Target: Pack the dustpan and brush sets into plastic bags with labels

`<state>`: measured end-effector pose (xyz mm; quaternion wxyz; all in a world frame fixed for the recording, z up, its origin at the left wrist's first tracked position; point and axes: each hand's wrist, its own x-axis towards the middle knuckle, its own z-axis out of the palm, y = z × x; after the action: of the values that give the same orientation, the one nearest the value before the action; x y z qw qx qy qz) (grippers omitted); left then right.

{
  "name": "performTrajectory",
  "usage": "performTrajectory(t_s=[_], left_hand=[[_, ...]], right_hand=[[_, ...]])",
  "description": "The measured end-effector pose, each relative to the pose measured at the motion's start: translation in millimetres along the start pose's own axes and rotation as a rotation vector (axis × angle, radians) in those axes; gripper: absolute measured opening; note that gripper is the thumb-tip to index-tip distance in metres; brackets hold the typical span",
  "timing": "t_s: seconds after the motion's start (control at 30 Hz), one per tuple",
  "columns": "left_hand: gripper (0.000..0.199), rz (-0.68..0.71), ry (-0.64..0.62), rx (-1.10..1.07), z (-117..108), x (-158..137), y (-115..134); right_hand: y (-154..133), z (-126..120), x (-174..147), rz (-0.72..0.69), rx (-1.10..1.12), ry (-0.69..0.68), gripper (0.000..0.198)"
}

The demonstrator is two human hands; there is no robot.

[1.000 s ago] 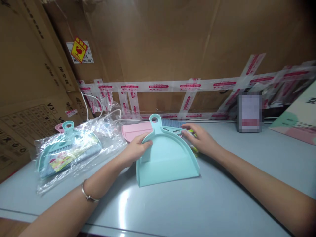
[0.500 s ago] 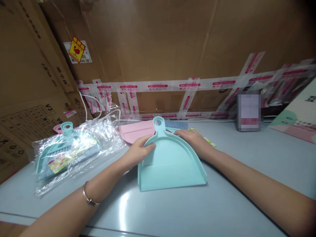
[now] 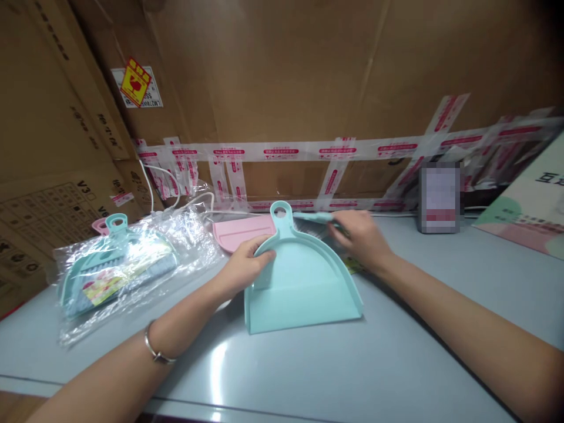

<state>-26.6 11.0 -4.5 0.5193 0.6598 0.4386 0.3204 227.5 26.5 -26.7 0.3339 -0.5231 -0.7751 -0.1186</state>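
My left hand (image 3: pixel 249 261) grips the left edge of a mint-green dustpan (image 3: pixel 308 288), its thumb over the inside. The dustpan's wide lip faces me and its looped handle points away. Behind its right shoulder, my right hand (image 3: pixel 363 238) is closed on a mint-green hand brush (image 3: pixel 315 217). The brush points left and its lower part is partly hidden by the dustpan. A pink dustpan (image 3: pixel 240 232) lies behind, partly covered by the green one. Under my right hand a yellow-green printed card (image 3: pixel 352 264) shows in part.
On the left lies a clear plastic bag (image 3: pixel 189 247) around another green dustpan (image 3: pixel 117 249), a bristled brush and a printed card. Large cardboard boxes (image 3: pixel 264 70) wall the back and left. A dark device with a blurred screen (image 3: pixel 440 197) and a printed board (image 3: pixel 529 205) stand right.
My right hand has taken hold of the green brush and raised it from behind the dustpan. My left hand keeps its grip on the dustpan, which has barely shifted.
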Motion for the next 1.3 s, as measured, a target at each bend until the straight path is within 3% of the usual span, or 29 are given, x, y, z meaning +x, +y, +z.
performTrajectory(t_s=[0.17,0.23,0.27,0.33,0.43,0.53,0.63,0.77,0.9,1.03,1.17,1.3], left_hand=[[0.034,0.053,0.060,0.036,0.3,-0.1,-1.1],[0.033,0.070,0.073,0.054,-0.1,0.5,-1.0],[0.032,0.073,0.072,0.060,-0.2,0.8,-0.8],[0.033,0.075,0.080,0.068,-0.3,1.3,-0.2],[0.035,0.081,0.072,0.050,0.3,1.6,0.5],[0.035,0.115,0.046,0.002,1.5,2.0,-0.1],[0.034,0.149,0.061,-0.043,3.4,2.4,-0.5],[0.037,0.188,0.037,-0.017,6.1,0.4,2.4],[0.043,0.221,0.011,0.095,7.6,-3.6,6.2],[0.038,0.239,0.002,0.154,9.6,-6.5,7.4],[0.037,0.293,0.024,0.171,12.2,-9.9,9.9],[0.036,0.313,0.061,0.196,12.4,-11.2,10.4]], right_hand=[[0.6,-49.5,17.7,0.274,0.311,0.735,0.011],[-4.5,-73.4,23.7,0.321,0.518,0.836,0.014],[-8.0,-84.2,25.6,0.353,0.644,0.835,0.016],[-17.3,-100.2,26.3,0.456,0.901,0.693,0.022],[-37.0,-102.1,21.2,0.567,1.087,0.227,0.033],[-60.7,-80.0,13.0,0.523,1.091,-0.135,0.036],[-79.6,-52.6,5.0,0.436,0.879,-0.280,0.027],[-89.1,-33.3,-2.6,0.321,0.523,-0.221,0.018],[-88.8,-28.0,-6.6,0.218,0.359,-0.107,0.017],[-85.4,-22.7,-9.7,0.030,0.182,-0.003,0.018],[-84.6,-28.1,-11.1,-0.148,-0.033,0.072,0.027],[-87.6,-43.2,-8.6,-0.139,-0.178,0.168,0.025]])
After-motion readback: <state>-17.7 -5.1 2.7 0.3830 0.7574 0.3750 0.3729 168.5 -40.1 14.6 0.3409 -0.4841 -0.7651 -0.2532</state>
